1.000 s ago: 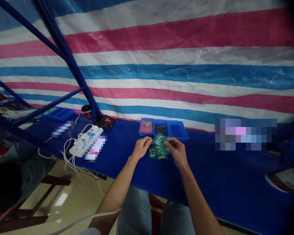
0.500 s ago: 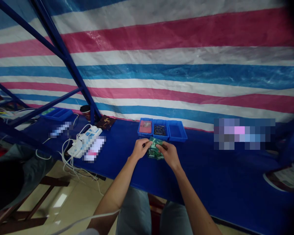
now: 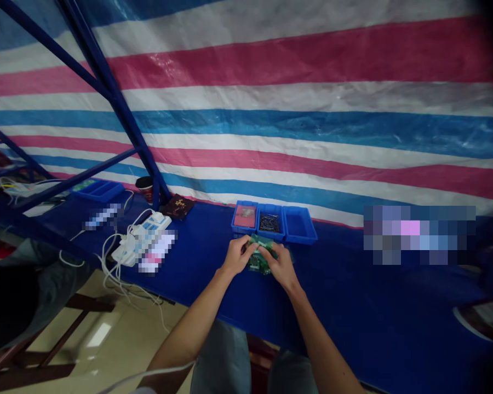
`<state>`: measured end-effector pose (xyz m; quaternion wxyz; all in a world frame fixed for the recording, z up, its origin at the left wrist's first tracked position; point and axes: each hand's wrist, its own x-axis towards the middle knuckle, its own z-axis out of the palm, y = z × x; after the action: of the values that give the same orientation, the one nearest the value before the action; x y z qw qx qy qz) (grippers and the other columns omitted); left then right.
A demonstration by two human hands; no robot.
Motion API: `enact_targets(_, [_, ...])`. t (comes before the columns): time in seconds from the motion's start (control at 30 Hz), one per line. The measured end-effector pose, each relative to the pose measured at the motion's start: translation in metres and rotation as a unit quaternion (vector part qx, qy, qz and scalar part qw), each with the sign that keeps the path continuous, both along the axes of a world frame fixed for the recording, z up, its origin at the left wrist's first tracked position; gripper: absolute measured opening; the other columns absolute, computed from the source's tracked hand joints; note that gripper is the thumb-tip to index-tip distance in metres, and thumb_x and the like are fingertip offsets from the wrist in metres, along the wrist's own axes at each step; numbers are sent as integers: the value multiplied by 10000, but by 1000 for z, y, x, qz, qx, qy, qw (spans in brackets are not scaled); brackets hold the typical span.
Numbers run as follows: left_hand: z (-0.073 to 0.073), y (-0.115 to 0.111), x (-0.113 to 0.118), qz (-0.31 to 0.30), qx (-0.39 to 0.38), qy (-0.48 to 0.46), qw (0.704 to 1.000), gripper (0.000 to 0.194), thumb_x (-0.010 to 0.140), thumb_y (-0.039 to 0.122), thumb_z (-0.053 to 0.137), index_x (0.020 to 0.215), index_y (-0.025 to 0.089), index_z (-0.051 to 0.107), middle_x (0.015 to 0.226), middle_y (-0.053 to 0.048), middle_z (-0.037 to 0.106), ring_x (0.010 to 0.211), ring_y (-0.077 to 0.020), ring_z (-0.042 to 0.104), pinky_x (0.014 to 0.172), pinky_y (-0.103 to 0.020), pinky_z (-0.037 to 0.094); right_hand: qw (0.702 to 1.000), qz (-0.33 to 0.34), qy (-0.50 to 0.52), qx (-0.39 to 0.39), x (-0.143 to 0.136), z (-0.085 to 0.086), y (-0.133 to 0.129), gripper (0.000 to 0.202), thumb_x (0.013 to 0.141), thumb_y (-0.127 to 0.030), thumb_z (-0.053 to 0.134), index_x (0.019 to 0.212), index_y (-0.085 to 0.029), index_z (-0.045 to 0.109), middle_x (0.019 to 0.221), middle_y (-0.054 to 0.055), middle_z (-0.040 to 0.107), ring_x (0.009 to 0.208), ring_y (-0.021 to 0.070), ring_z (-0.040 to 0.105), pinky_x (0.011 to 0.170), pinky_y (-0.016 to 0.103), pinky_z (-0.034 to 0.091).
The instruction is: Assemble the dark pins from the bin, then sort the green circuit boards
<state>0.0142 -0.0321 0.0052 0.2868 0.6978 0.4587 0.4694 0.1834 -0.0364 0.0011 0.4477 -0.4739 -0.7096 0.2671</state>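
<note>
Over the blue table, a green circuit board (image 3: 259, 264) is between my two hands. My left hand (image 3: 239, 255) pinches its left upper part, thumb on top. From the right, my right hand (image 3: 280, 265) grips it, and the two thumbs nearly meet over its middle. Much of the board is covered by fingers, and its small parts are too blurred to name. Just beyond the hands stand three joined blue bins: the left bin (image 3: 245, 226) holds a pink item, the middle bin (image 3: 270, 234) holds dark, thin metal pieces, and the right bin (image 3: 299, 225) shows a bare bottom.
A white power strip (image 3: 142, 239) with tangled white cables lies to the left, beside a blurred-out flat item. Behind it are a dark brown packet (image 3: 178, 207) and a cup (image 3: 145, 189). Blue metal posts (image 3: 119, 104) rise at left. A striped sheet (image 3: 271, 126) hangs behind the table.
My right thumb has moved left over the board, closer to my left thumb. The view has shifted slightly. Both hands still hold the board.
</note>
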Motion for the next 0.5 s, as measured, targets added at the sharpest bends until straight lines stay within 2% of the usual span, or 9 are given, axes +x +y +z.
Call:
enact_targets(0.13, [0, 0, 4, -32, -48, -36, 998, 431, 963, 478, 473, 711, 142, 570, 587, 9, 554, 554, -115, 502, 580, -220, 380, 998, 30, 42, -23, -1, 11, -2, 342, 946, -488, 537, 868, -202, 707, 854, 25, 695, 857, 220, 620, 871, 325, 424])
enact_targets(0.27, [1, -3, 9, -19, -55, -35, 998, 453, 964, 481, 466, 670, 145, 539, 578, 6, 552, 561, -119, 510, 602, -226, 395, 994, 39, 73, -66, 3, 14, 3, 414, 942, -535, 519, 791, -175, 657, 749, 13, 648, 698, 182, 562, 638, 253, 416])
enact_targets(0.33, [2, -4, 10, -14, -59, -37, 997, 456, 962, 485, 467, 662, 147, 527, 578, 6, 545, 559, -119, 504, 598, -227, 390, 995, 34, 67, -64, 4, 11, 5, 438, 944, -538, 515, 737, -169, 632, 684, 3, 605, 633, 163, 517, 585, 248, 381])
enact_targets(0.5, [0, -4, 9, -39, -82, -41, 995, 438, 952, 514, 466, 742, 144, 571, 601, 4, 530, 570, -125, 482, 568, -224, 367, 999, -12, 41, -4, 1, 6, -2, 418, 969, -493, 482, 726, -187, 629, 684, 8, 615, 653, 177, 534, 695, 284, 403])
